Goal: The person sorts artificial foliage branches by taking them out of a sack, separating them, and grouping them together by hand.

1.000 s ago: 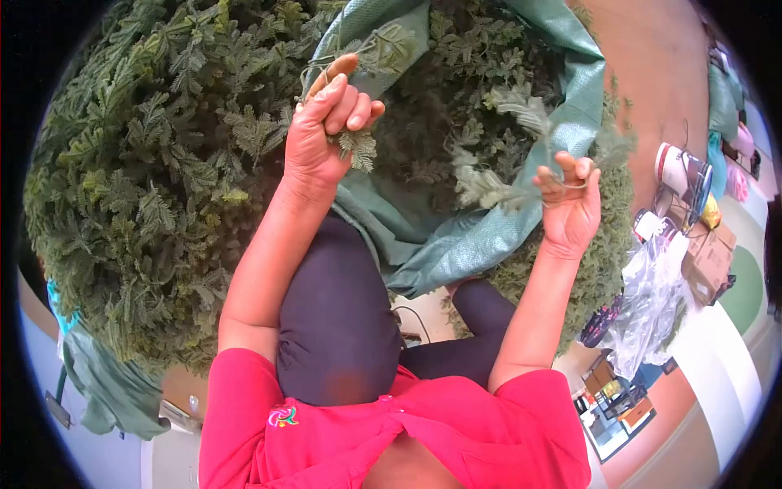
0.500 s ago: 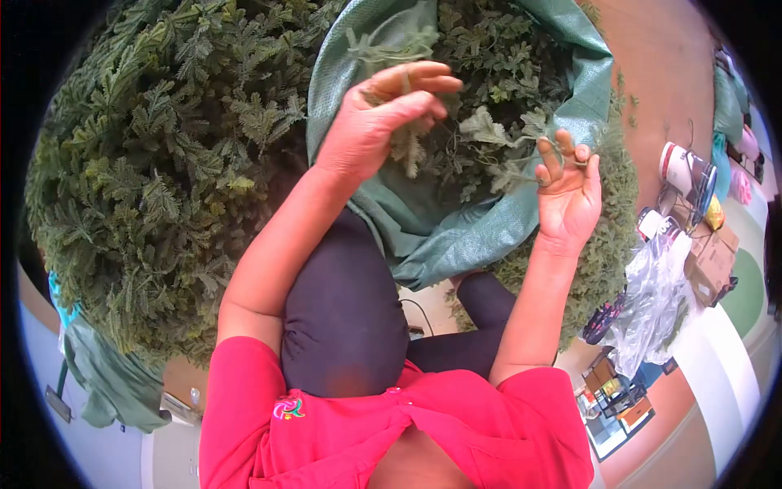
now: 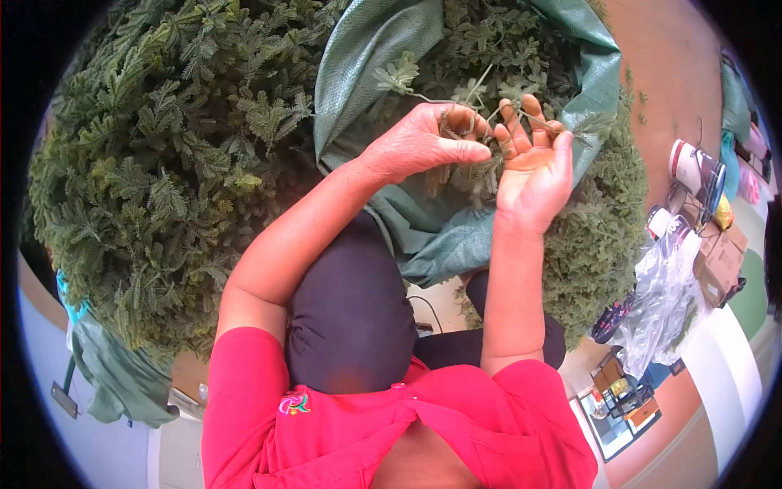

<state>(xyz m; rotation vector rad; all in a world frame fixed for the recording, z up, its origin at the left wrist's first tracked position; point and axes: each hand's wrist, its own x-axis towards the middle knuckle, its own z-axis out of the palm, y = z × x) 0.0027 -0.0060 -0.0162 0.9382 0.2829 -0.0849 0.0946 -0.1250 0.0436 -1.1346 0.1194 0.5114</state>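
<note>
My left hand (image 3: pixel 415 143) is curled, thumb out, around the thin stems of green fir-like sprigs; a leafy tip (image 3: pixel 399 75) sticks out above its wrist side. My right hand (image 3: pixel 533 183) is turned palm up close beside it, thumb and fingers pinching a thin sprig stem (image 3: pixel 538 118). Both hands are over the mouth of a green woven sack (image 3: pixel 350 90), its rim folded down. More sprigs (image 3: pixel 489 41) fill the sack. The fingers partly hide where the stems meet.
A large mound of green sprigs (image 3: pixel 163 163) rises on the left, and another heap (image 3: pixel 599 253) lies right of the sack. Farther right are a clear plastic bag (image 3: pixel 656 293), a cardboard box (image 3: pixel 719 261) and a white container (image 3: pixel 688 167). A green cloth (image 3: pixel 122 375) hangs at lower left.
Both hands have come together: the left moved right and slightly down, the right moved left and up. The sprigs moved with them.
</note>
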